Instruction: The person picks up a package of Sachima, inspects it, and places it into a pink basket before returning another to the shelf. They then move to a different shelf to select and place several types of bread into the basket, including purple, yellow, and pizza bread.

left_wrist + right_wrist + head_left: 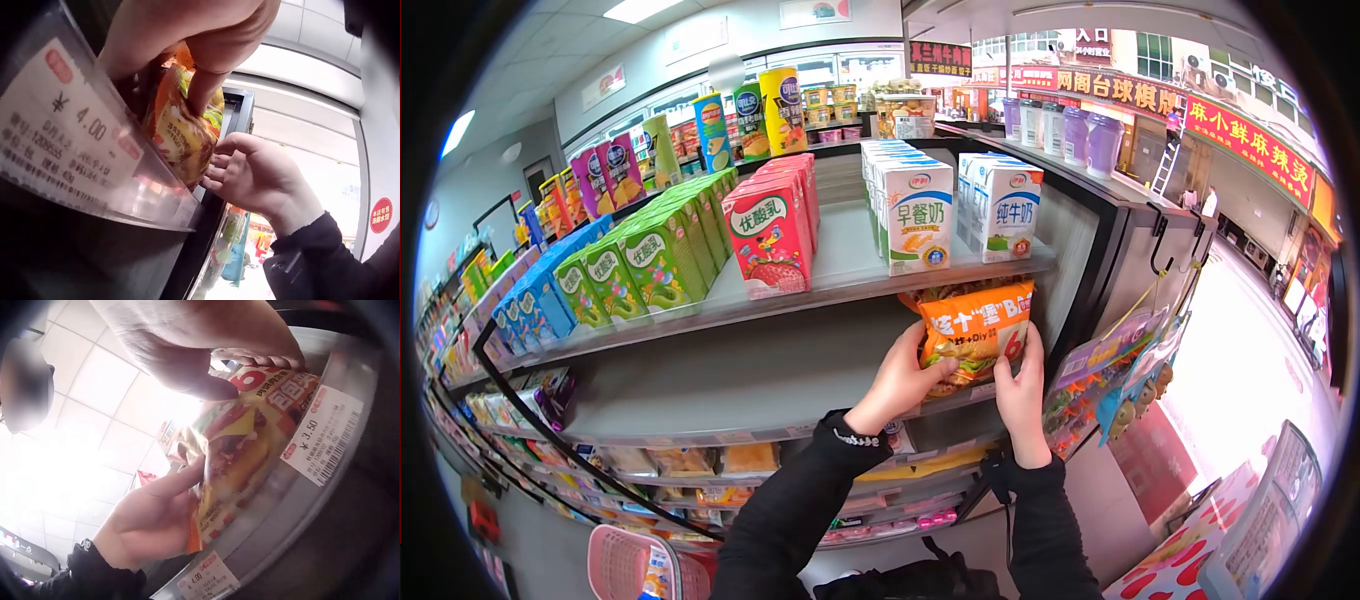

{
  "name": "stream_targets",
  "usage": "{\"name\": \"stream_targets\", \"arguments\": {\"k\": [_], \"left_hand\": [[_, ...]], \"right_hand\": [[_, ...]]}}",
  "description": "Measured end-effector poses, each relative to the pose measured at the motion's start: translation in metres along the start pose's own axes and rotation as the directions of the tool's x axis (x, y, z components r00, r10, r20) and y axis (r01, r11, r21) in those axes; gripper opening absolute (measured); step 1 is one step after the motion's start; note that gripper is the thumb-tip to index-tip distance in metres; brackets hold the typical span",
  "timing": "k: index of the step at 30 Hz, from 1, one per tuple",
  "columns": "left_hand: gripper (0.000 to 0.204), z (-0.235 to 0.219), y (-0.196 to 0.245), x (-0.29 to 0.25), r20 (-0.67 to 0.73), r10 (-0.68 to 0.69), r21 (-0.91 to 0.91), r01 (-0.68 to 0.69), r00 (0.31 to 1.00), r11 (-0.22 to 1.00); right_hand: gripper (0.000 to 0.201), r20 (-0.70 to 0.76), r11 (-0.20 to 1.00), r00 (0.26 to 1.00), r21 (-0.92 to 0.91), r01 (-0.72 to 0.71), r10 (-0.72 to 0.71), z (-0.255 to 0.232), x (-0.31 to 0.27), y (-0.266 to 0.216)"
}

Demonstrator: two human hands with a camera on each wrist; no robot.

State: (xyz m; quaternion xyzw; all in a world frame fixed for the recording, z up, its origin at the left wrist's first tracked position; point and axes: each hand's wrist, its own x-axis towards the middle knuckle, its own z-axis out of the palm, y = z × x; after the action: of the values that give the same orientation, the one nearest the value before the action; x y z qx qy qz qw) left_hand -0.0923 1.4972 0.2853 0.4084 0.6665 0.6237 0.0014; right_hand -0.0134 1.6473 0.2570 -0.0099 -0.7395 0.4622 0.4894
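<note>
An orange snack bag (pixel 980 322) with a burger picture stands at the right end of the second shelf (pixel 730 385). My left hand (pixel 900 375) grips its left side, thumb across the front and fingers behind. On the opposite side my right hand (pixel 1022 390) holds the bag's edge, its thumb on the lower front. The right wrist view shows the bag (pixel 234 447) tilted just behind the shelf's label strip, between both hands. In the left wrist view, the left thumb presses into the crinkled wrapper (pixel 184 140). More orange packaging shows behind the bag's top.
Above stand pink drink cartons (pixel 772 230), green cartons (pixel 640 260) and white milk cartons (pixel 915 215). Price tags (pixel 322 434) line the shelf edge. A dark shelf end panel (pixel 1090 290) rises at right, with hanging packets beside it. Low at left is a pink basket (pixel 615 550).
</note>
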Motion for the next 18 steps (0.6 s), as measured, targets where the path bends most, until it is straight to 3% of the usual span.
{"name": "stream_targets", "arguments": {"k": [3,7,12,17,18], "left_hand": [[0.054,0.009,-0.009,0.005,-0.05,0.012,0.006,-0.012,0.999,1.0],[0.058,0.018,-0.004,0.013,-0.084,0.06,0.216,-0.04,0.995,0.975],[0.062,0.024,-0.014,0.009,-0.053,0.1,0.235,-0.085,0.994,0.968],[0.066,0.009,-0.003,-0.014,-0.011,-0.017,0.223,0.019,1.0,0.975],[0.066,0.009,-0.001,-0.016,-0.011,-0.021,0.223,0.023,1.0,0.975]], "right_hand": [[0.058,-0.04,1.0,0.999,-0.017,-0.003,0.002,0.003,-0.004,-0.002],[0.061,-0.083,0.996,0.996,-0.088,0.007,-0.014,0.002,-0.004,-0.006],[0.062,-0.087,0.986,0.995,-0.165,0.036,-0.051,-0.002,-0.004,-0.005],[0.061,-0.057,0.982,0.998,-0.187,-0.004,-0.007,-0.005,-0.01,-0.005],[0.061,-0.054,0.964,0.997,-0.264,0.033,-0.049,-0.005,-0.012,-0.005]]}}
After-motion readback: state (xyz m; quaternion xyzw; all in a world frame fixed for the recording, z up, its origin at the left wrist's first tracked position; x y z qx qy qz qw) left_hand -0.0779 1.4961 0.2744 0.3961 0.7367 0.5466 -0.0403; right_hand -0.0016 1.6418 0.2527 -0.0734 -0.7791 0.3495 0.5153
